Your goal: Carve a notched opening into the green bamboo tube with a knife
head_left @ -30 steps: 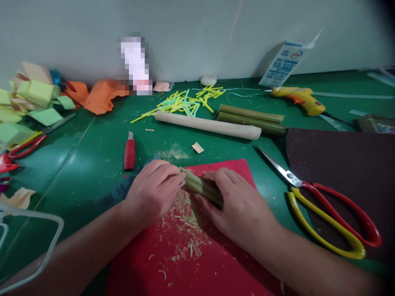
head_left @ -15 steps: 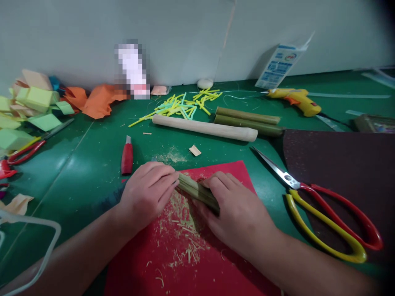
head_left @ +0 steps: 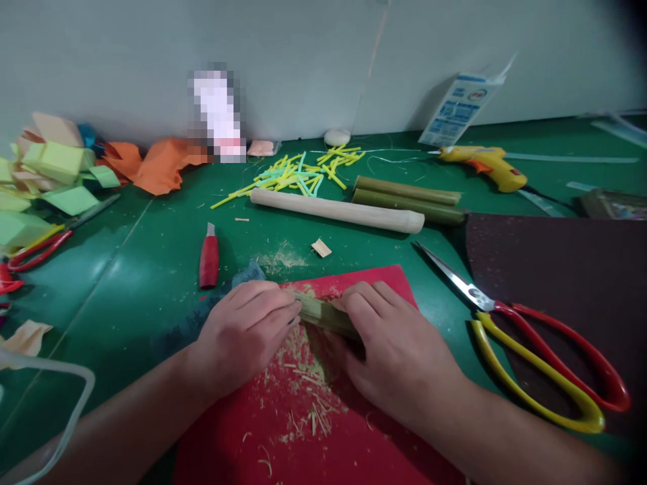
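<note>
A short green bamboo piece [head_left: 323, 314] lies across a red mat [head_left: 354, 431] strewn with pale shavings [head_left: 303, 384]. My left hand [head_left: 247, 333] is curled over its left end, fingers pressed together on it. My right hand [head_left: 391, 350] covers and grips its right part. What the left fingers may hold besides the bamboo is hidden.
Large red-and-yellow scissors [head_left: 530, 350] lie right of the mat beside a dark sheet [head_left: 566, 276]. A red-handled knife [head_left: 209, 259], a wooden dowel [head_left: 336, 210], two bamboo sticks [head_left: 407, 199], a yellow glue gun [head_left: 485, 165], straw bits [head_left: 298, 172] and coloured paper scraps [head_left: 55, 182] lie on the green table.
Both hands with the bamboo piece have shifted slightly toward me on the mat, and the hands sit closer together, leaving less bamboo showing.
</note>
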### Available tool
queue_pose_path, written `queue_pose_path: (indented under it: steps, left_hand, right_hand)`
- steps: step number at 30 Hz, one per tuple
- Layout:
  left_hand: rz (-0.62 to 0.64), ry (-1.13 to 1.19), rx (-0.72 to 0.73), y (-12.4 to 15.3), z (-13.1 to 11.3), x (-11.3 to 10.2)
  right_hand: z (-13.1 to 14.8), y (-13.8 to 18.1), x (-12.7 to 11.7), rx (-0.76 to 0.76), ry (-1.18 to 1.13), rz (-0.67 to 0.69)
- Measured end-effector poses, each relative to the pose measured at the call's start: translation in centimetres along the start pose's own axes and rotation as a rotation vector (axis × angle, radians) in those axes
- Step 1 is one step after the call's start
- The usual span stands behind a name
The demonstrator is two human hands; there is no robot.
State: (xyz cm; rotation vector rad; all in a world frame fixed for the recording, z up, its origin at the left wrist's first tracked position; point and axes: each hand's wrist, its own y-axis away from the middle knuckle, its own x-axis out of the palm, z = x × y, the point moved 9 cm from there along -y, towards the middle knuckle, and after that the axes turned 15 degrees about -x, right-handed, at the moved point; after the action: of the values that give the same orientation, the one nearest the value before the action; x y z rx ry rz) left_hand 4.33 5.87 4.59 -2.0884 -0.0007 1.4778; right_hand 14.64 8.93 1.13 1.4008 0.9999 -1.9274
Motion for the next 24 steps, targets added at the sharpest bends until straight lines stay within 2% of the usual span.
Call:
queue_pose_path:
  steps: [10, 15, 21, 24]
  left_hand:
    - [0.031, 0.059, 0.001, -0.1, 0.0, 0.3]
    - [0.047, 0.088, 0.010, 0.0, -0.1, 0.5]
    - [0.059, 0.162, -0.046, -0.6, 0.2, 1.1]
    - [0.091, 0.265, -0.123, -1.0, 0.9, 1.6]
  right_hand:
    - [0.1, -0.1, -0.7, -0.060, 0.015, 0.013]
    - [1.1, -0.8, -0.2, -0.090, 0.128, 0.043]
    - [1.4, -0.6, 0.2, -0.127, 0.097, 0.031]
    - [1.4, -0.4, 0.1, -0.133, 0.091, 0.028]
